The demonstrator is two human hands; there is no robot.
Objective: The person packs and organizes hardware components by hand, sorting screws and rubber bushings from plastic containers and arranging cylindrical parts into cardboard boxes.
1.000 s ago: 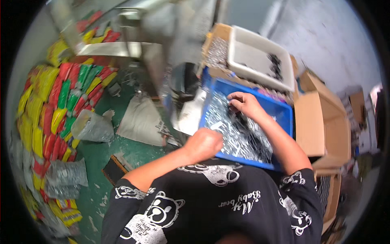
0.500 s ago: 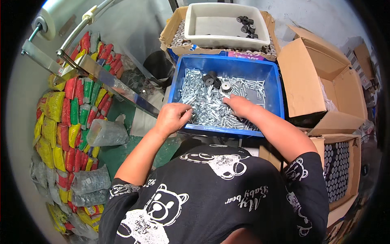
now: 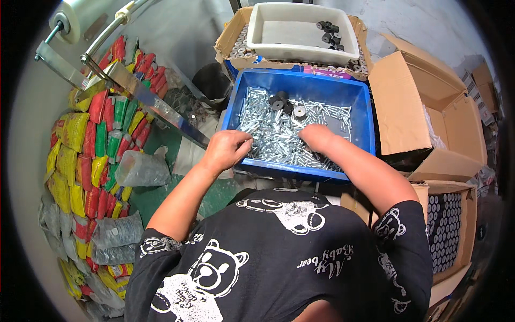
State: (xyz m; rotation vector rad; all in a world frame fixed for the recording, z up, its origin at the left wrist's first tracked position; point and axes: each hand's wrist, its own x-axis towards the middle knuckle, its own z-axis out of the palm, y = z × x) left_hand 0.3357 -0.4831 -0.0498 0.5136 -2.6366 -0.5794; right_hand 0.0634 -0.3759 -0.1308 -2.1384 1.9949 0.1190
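A blue plastic bin (image 3: 310, 172) in front of me holds a loose heap of silver screws (image 3: 268, 137). Several black cylindrical rubber pieces (image 3: 277, 103) rest on the heap toward the back, and one with a pale round end (image 3: 299, 112) lies beside them. My left hand (image 3: 229, 150) is at the bin's near left side, its fingers curled and pressed together; whatever they hold is too small to make out. Low over the screws, my right hand (image 3: 317, 137) is closed with its fingertips turned down, and what it grips is hidden.
Behind the bin, a white tray (image 3: 300, 52) with several black pieces sits on an open carton (image 3: 228, 43). Open cardboard boxes (image 3: 399, 96) stand to the right, one lower box (image 3: 453, 276) packed with cylinders. A metal machine arm (image 3: 161, 110) reaches in from the left, above stacked coloured bags (image 3: 80, 145).
My right hand has shifted slightly right and its fingers have curled further down toward the screws. My left hand stays by the bin's left side, almost unmoved. The whole view has shifted slightly.
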